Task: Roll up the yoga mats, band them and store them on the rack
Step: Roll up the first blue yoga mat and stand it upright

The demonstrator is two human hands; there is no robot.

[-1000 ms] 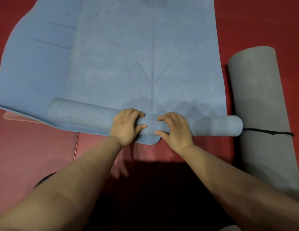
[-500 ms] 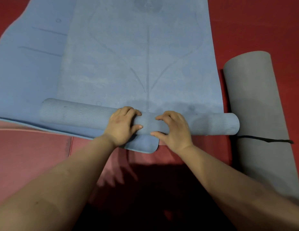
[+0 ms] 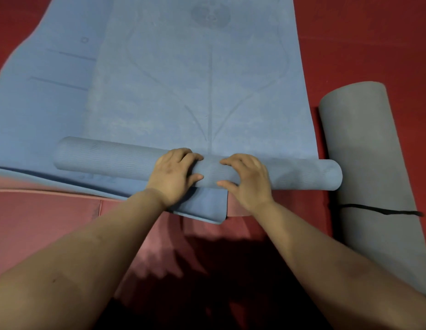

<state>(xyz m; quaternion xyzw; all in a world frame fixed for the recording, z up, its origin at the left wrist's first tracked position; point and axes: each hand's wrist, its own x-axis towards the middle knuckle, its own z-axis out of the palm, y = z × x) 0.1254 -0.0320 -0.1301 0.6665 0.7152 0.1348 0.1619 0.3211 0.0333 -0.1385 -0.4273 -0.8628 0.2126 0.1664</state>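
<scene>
The step in hand was rolling: I had the near end of the blue yoga mat (image 3: 202, 75) wound into a slim roll (image 3: 116, 160) lying crosswise in front of me, with most of the mat flat on the red floor (image 3: 364, 39) beyond it. My left hand (image 3: 175, 176) and right hand (image 3: 246, 178) sat side by side at the middle of the roll, close but not touching; on each, the fingers curled over the top of the roll and the thumb pressed against its near face, so both hands gripped it. A second blue mat (image 3: 40, 96) lay beneath, skewed to the left, its near corner showing below my wrists, and a pink mat (image 3: 45, 210) lay under that. On my right, just beside the end of the roll, lay a grey rolled mat (image 3: 373, 167) with a black band (image 3: 378, 211) around it; I judged that one ready to store. The next move, in my judgement, called for even forward pressure from both hands so the roll stayed tight and square, since the right end already reached to the mat's edge. No rack or other container was in view, so I could report no contents.
</scene>
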